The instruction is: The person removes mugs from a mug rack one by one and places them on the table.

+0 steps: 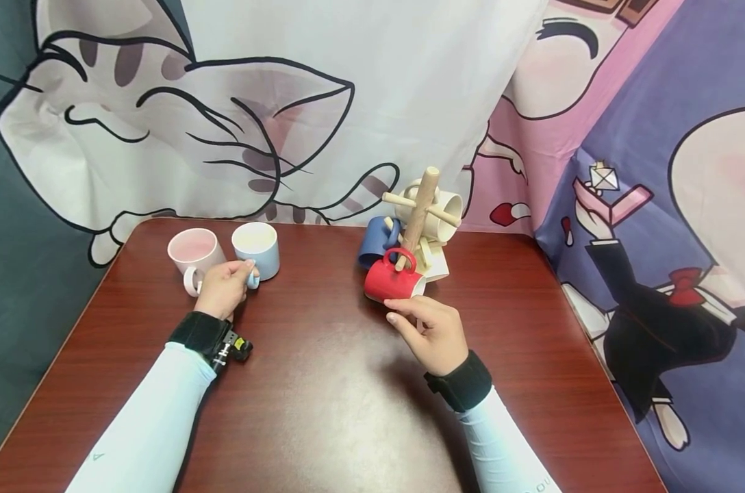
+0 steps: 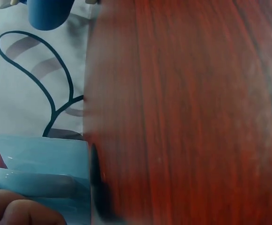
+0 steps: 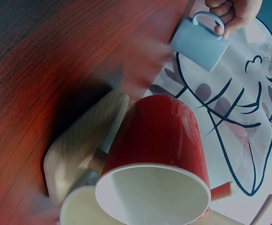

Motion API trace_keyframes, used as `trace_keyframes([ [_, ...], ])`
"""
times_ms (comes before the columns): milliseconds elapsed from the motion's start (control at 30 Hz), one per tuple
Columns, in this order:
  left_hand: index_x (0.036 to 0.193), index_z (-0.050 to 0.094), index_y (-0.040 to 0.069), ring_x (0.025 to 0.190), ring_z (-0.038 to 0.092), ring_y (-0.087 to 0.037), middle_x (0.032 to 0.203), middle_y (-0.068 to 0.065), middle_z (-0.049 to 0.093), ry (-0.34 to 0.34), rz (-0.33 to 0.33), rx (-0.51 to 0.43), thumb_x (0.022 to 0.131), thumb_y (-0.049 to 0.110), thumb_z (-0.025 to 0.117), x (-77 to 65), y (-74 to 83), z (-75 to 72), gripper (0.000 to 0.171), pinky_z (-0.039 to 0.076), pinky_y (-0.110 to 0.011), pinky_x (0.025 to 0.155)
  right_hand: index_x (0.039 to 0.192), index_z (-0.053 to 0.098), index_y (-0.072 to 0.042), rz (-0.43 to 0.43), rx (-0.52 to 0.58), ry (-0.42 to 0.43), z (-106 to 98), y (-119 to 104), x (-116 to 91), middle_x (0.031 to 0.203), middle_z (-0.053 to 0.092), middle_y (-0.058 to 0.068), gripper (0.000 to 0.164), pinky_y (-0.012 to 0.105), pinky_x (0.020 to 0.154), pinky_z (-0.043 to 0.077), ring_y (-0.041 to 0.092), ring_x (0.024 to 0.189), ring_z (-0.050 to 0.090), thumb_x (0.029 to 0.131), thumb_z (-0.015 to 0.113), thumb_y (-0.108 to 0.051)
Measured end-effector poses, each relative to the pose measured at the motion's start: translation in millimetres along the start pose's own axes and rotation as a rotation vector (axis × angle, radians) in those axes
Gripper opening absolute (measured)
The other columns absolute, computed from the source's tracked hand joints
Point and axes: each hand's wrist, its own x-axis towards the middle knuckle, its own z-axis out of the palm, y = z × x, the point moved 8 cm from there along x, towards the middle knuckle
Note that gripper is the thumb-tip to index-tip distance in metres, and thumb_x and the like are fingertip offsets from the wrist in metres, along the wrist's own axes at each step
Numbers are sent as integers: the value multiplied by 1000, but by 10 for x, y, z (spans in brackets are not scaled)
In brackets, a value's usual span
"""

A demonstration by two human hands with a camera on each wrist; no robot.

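My left hand [image 1: 221, 287] pinches the handle of a light blue mug [image 1: 266, 259] that stands upright at the table's back left; the left wrist view shows fingers [image 2: 26, 212] at that handle. A pink mug [image 1: 195, 250] with a white handle is just left of it. My right hand [image 1: 431, 330] is just in front of a red mug [image 1: 385, 282], fingers loosely bent and holding nothing; whether a fingertip touches the mug cannot be told. The red mug hangs on its side by its handle from a peg of a wooden mug tree [image 1: 423, 205], its white inside [image 3: 152, 194] showing in the right wrist view.
A blue mug [image 1: 372, 243] and a cream mug [image 1: 448, 212] also hang on the mug tree, with another pale mug [image 1: 437, 263] low behind the red one. The brown table [image 1: 323, 383] meets a printed cloth [image 1: 311, 150] at its back edge.
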Motion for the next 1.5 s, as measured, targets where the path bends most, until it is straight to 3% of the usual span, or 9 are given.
trace_keyframes([
  [600, 110, 69, -11, 45, 36, -7, 54, 11, 44, 0, 10, 18, 115, 36, 58, -20, -27, -78, 48, 29, -26, 42, 122, 84, -10, 6, -6, 16, -4, 23, -10, 96, 79, 0, 33, 22, 53, 41, 11, 62, 52, 91, 89, -1],
  [867, 123, 68, -11, 41, 33, -7, 53, 10, 40, -49, -25, -11, 116, 40, 54, -35, -76, -61, 52, 27, -26, 40, 122, 83, -8, 12, 13, 17, -22, 35, -15, 95, 78, 1, 32, 23, 53, 42, 12, 63, 53, 91, 88, 0],
  [967, 129, 68, -7, 44, 35, -8, 55, 10, 40, -38, -42, 37, 116, 44, 53, -64, -77, -86, 55, 29, -27, 41, 122, 83, -8, 23, 6, 20, -49, 61, -14, 95, 78, 0, 32, 24, 53, 42, 12, 62, 53, 91, 88, -1],
  [1000, 131, 68, -6, 46, 37, -9, 58, 9, 41, -22, -47, 63, 116, 45, 52, -76, -75, -104, 56, 30, -27, 42, 122, 83, -9, 30, 1, 22, -62, 75, -14, 93, 77, 0, 32, 23, 53, 42, 12, 62, 53, 92, 87, -1],
  [1067, 136, 69, -4, 60, 50, -14, 71, -3, 60, 37, -45, 115, 116, 46, 53, -132, -52, -142, 57, 38, -28, 51, 122, 84, -10, 35, -18, 33, -104, 104, -11, 88, 74, -2, 31, 23, 53, 41, 12, 61, 51, 92, 87, -1],
  [1200, 137, 68, -5, 80, 55, -16, 92, -10, 69, 216, 1, 145, 114, 38, 60, -275, 28, -252, 49, 42, -26, 66, 118, 84, -9, 23, -76, 89, -268, 169, 22, 79, 66, -2, 29, 23, 54, 39, 12, 59, 49, 91, 88, 0],
  [1300, 129, 68, -5, 65, 46, -10, 72, 4, 57, 297, 69, 83, 112, 31, 65, -372, 157, -283, 39, 36, -24, 57, 115, 84, -6, 30, -127, 155, -452, 218, 80, 80, 69, 0, 27, 22, 55, 40, 14, 60, 51, 90, 88, 2],
  [1333, 126, 69, -5, 59, 43, -9, 67, 9, 49, 299, 92, 64, 111, 28, 66, -392, 212, -271, 36, 33, -24, 53, 114, 85, -5, 41, -145, 178, -518, 237, 105, 80, 70, 2, 26, 22, 56, 40, 14, 61, 51, 90, 89, 1],
  [1500, 114, 75, -6, 59, 43, -8, 64, 10, 48, 185, 203, 45, 108, 21, 70, -493, 508, 24, 28, 34, -26, 53, 113, 85, -5, 90, -239, 265, -826, 276, 302, 84, 76, 8, 21, 16, 62, 44, 12, 65, 58, 93, 87, -2],
])
